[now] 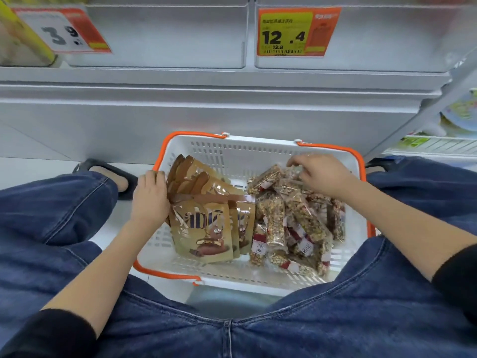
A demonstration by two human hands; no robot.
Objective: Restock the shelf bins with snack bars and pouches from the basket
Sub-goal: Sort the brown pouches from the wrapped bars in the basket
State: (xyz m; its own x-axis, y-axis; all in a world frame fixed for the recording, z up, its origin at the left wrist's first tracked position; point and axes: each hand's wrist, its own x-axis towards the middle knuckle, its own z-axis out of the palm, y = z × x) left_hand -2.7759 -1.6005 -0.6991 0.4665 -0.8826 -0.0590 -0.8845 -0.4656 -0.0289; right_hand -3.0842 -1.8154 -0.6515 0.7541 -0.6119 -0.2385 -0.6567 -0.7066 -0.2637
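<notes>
Landmark for all positions: white basket with orange handles, set on the floor between the person's knees, below the shelf.

1. Price tag reading 3.9: above and far left of the basket, on the front of a translucent shelf bin.
2. Left hand: at the basket's left wall, inside the rim. Fingers lay close together and curled over the left edge of the pouch stack, thumb side toward the pouches; the fingertips were hidden behind the packs, so the exact hold could not be told.
3. Brown pouches: left half of the basket, overlapped in a fanned stack, the front one printed with a cartoon figure and large lettering.
4. Snack bars: right half of the basket, a loose heap in clear wrappers with red-and-white bands, touching the pouches along the middle.
5. Price tag reading 12.4: above the basket, slightly right, on a second shelf bin.
6. Right hand: over the far right corner of the basket, atop the heap. Fingers bent downward, tips pinching the wrapper of one upper bar.
</notes>
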